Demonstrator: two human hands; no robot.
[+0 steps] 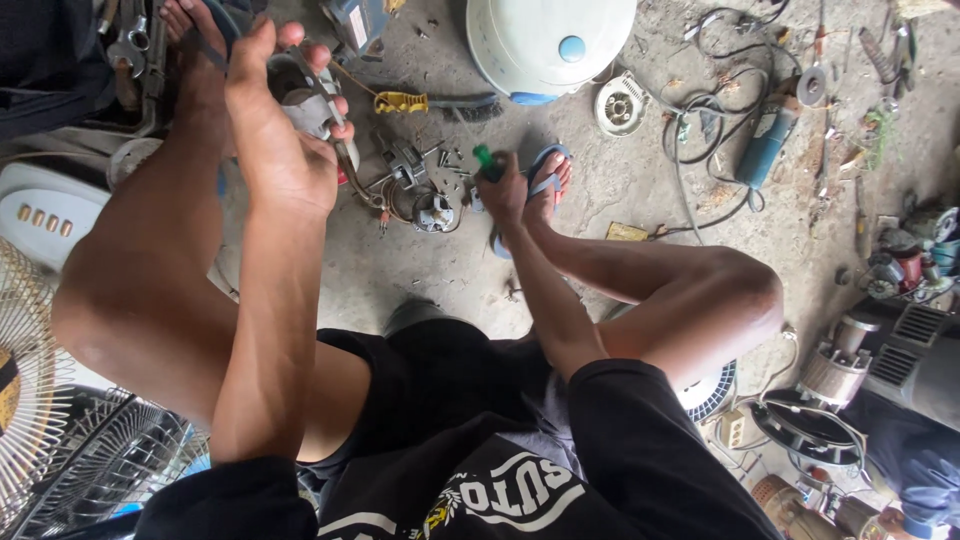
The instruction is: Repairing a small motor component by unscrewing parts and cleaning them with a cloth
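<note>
I judge disassembly underway: left hand [285, 150] clasps a grey metal part [305, 105] aloft; right hand [508, 190] grips a green-handled screwdriver [486, 162] near the floor's [620, 190] far edge. Next: seat its tip carefully.

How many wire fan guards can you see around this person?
2, both at the lower left: a pale fan guard at the left edge and a darker fan guard lying beside it under the left arm. More may be hidden outside the view.

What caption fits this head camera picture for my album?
Left hand grips a grey metal part; right hand holds a green-handled screwdriver over the floor.
</note>
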